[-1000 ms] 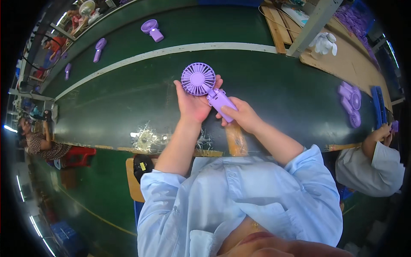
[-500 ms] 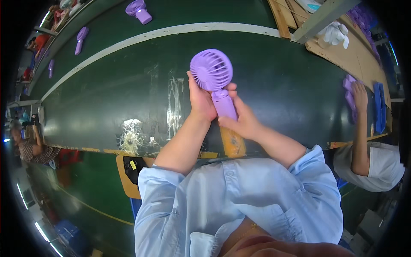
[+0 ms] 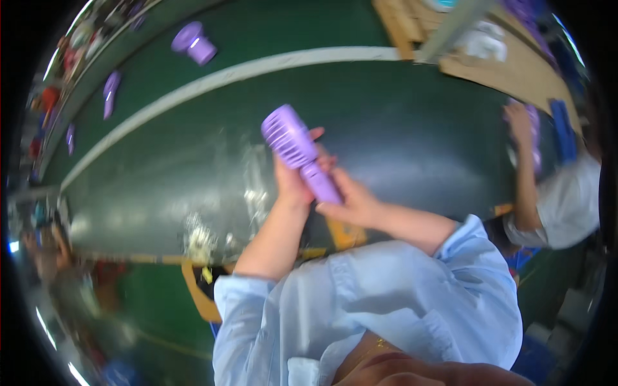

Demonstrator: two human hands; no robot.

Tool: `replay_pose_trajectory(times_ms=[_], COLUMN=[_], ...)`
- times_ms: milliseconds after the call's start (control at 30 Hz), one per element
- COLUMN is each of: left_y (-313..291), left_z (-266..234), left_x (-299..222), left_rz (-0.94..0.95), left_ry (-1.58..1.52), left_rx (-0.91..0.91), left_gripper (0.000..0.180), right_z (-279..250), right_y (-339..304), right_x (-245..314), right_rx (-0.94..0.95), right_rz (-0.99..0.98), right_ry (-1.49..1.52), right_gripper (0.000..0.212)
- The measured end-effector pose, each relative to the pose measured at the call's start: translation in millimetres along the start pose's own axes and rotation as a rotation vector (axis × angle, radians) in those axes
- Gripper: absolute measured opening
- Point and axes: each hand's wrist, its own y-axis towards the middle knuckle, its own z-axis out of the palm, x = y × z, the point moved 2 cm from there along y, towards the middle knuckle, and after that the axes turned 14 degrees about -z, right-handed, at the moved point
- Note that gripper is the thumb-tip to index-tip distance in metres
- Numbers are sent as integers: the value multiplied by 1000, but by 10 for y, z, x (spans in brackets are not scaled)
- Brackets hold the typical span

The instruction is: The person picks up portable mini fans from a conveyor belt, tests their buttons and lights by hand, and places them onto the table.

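A purple handheld fan (image 3: pixel 291 138) is held in both hands above the dark green table, its caged head tilted up to the left and seen nearly side-on. My left hand (image 3: pixel 291 183) lies against the underside of the fan's head and neck, fingers partly hidden behind it. My right hand (image 3: pixel 351 198) is closed around the short handle, thumb along its lower end and fingertips behind it. Motion blurs the view somewhat.
More purple fans (image 3: pixel 195 44) lie on the surface beyond a white strip (image 3: pixel 257 69). At the right a co-worker's hand (image 3: pixel 519 122) touches purple pieces near a blue tray (image 3: pixel 562 132). Cardboard (image 3: pixel 476 74) and a grey post (image 3: pixel 450 32) stand far right. Tape scraps (image 3: pixel 201 239) lie at the near edge.
The fan has turned from showing its round grille to a side-on view, and both hands have moved with it slightly left and nearer. The whole view has shifted too.
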Motion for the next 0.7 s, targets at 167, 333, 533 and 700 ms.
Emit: replay_pose_trajectory(times_ms=[167, 333, 533, 700], left_y=[-51, -95, -184, -197], left_z=[-24, 109, 119, 63], left_x=[-36, 13, 18, -7], left_rz=[80, 91, 82, 77], left_ry=[86, 90, 110, 43], left_rx=[-128, -70, 73, 167], left_gripper=[66, 62, 56, 51], right_z=[25, -43, 18, 30], right_y=[34, 50, 29, 19], right_x=[-45, 141, 155, 134], right_rx=[28, 89, 120, 165], right_rz=[-4, -35, -44, -53], right_ry=[-111, -152, -81, -89], right_gripper=[65, 55, 53, 59])
